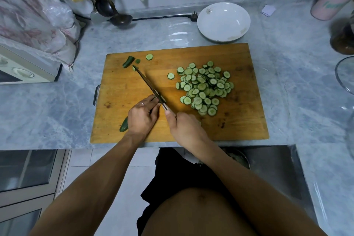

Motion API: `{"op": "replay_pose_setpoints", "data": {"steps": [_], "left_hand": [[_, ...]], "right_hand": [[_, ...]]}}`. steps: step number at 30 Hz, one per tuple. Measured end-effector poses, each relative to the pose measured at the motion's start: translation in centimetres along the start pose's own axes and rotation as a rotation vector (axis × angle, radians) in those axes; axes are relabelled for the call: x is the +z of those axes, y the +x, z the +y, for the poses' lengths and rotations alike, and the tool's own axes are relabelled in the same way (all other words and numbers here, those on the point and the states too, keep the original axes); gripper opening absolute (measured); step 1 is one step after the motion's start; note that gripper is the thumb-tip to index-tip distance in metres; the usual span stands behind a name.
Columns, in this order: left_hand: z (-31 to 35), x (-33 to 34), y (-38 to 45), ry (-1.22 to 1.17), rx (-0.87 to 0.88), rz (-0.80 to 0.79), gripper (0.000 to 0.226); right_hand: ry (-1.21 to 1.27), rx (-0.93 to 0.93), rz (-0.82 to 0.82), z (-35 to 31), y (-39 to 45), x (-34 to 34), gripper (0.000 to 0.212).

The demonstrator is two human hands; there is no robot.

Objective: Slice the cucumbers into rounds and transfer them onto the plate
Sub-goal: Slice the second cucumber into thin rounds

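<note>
Many thin cucumber rounds lie in a big heap on the right half of our wooden cutting board. Each round is pale green in the middle with a dark green, bumpy edge. Two more rounds lie apart from the heap: one just to its left, and one near the far left corner of the board.

Our left hand is curled over a cucumber near the front left of the board. We hold it down with bent fingers. Only its dark green end pokes out by our wrist. A ring shows on one finger.

Our right hand grips the handle of the knife. The long blade points away from us, toward the far left corner. The blade sits right beside the fingers of our left hand. A small green bit sticks near the knife tip.

A dark green cucumber end piece lies by the far left corner, close to the knife tip. A tiny green scrap lies just beside it.

Our white plate sits on the grey counter, just behind the far right side of the board. It holds no rounds yet.
</note>
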State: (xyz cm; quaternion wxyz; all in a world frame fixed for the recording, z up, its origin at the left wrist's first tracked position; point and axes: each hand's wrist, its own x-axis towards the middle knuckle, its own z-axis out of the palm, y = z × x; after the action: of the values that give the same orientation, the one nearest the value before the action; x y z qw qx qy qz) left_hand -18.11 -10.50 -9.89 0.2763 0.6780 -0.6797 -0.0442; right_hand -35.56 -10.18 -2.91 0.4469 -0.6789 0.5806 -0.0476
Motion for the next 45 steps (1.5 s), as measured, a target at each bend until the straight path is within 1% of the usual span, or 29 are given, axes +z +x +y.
{"op": "replay_pose_setpoints", "data": {"steps": [3,7,11,15,18,24,26,29,31,33,38,42,45], "left_hand": [[0.0,0.2,0.0,-0.003,-0.021,0.01,0.021],[-0.2,0.4,-0.1,0.008,-0.042,0.0,0.023],[-0.4,0.2,-0.1,-0.053,-0.072,0.001,0.025],[-0.5,0.1,0.1,-0.075,-0.082,-0.007,0.025],[-0.1,0.0,0.0,-0.071,-0.076,-0.017,0.025],[0.6,-0.4,0.0,-0.071,-0.095,-0.019,0.026],[0.6,-0.5,0.0,-0.07,-0.095,-0.026,0.029],[0.3,-0.4,0.0,-0.077,-0.077,-0.041,0.039],[0.1,-0.3,0.0,-0.07,-0.065,-0.044,0.041],[0.2,-0.2,-0.1,-0.062,-0.069,-0.033,0.04],[0.3,-0.1,0.1,-0.067,-0.089,-0.036,0.024],[-0.1,-0.1,0.0,-0.043,-0.07,-0.041,0.023],[0.0,-0.3,0.1,-0.03,-0.054,-0.042,0.024]], "right_hand": [[0.047,0.018,0.054,0.2,0.1,-0.6,0.061],[0.117,0.005,0.119,1.0,0.0,-2.2,0.063],[0.152,-0.026,0.06,1.5,-0.8,-3.4,0.062],[0.086,-0.069,0.002,1.4,-2.2,-2.6,0.06],[0.033,-0.103,0.027,1.2,-3.0,-1.9,0.056],[0.022,-0.124,0.043,1.0,-3.6,-1.9,0.055],[0.025,-0.132,0.048,0.9,-3.7,-1.8,0.054],[0.023,-0.144,0.053,0.9,-3.7,-1.8,0.055],[0.007,-0.161,0.051,0.8,-3.7,-1.8,0.055],[0.021,-0.144,0.034,0.7,-3.6,-1.7,0.055],[0.085,-0.048,-0.037,0.4,-1.9,-2.4,0.062],[0.067,-0.015,-0.032,0.2,-0.4,-1.0,0.062],[0.04,-0.02,0.014,0.1,-0.3,0.2,0.06]]}}
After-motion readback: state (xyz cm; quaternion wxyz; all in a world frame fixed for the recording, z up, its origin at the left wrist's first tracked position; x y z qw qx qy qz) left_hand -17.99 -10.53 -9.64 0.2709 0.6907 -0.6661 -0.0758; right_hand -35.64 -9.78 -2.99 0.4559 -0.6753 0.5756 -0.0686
